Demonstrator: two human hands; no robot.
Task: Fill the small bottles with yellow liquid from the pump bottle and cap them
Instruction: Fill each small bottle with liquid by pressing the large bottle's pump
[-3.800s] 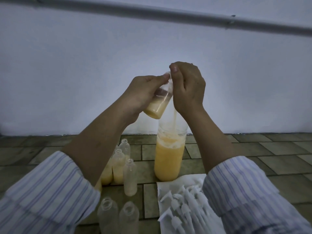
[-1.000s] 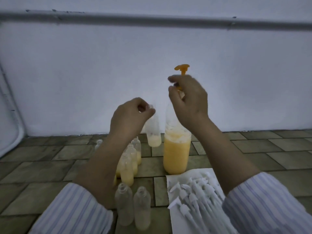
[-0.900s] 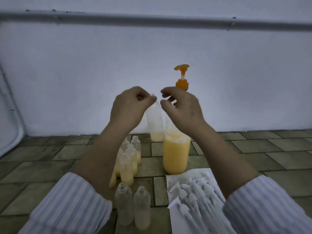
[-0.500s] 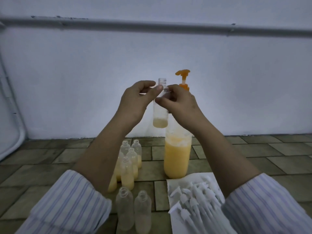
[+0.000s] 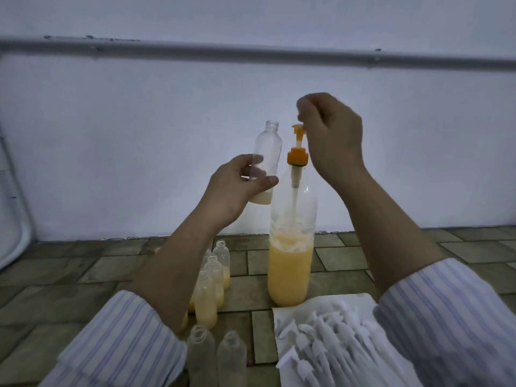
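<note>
A: Nearest, in front of the pump bottle (image 5: 290,263)?
B: Two empty small bottles (image 5: 215,356) on the tiled floor (image 5: 69,286), with white caps (image 5: 324,344) on a paper sheet (image 5: 287,311) beside them.
A: To its left?
B: Partly filled bottles (image 5: 208,297) stand clustered.
A: And the hands?
B: The left hand (image 5: 237,188) has its grip around a nearly empty small bottle (image 5: 266,160), upright, just left of the pump. The right hand (image 5: 332,135) sits over the orange pump head (image 5: 298,129), fingers curled; whether they grasp it cannot be told.
</note>
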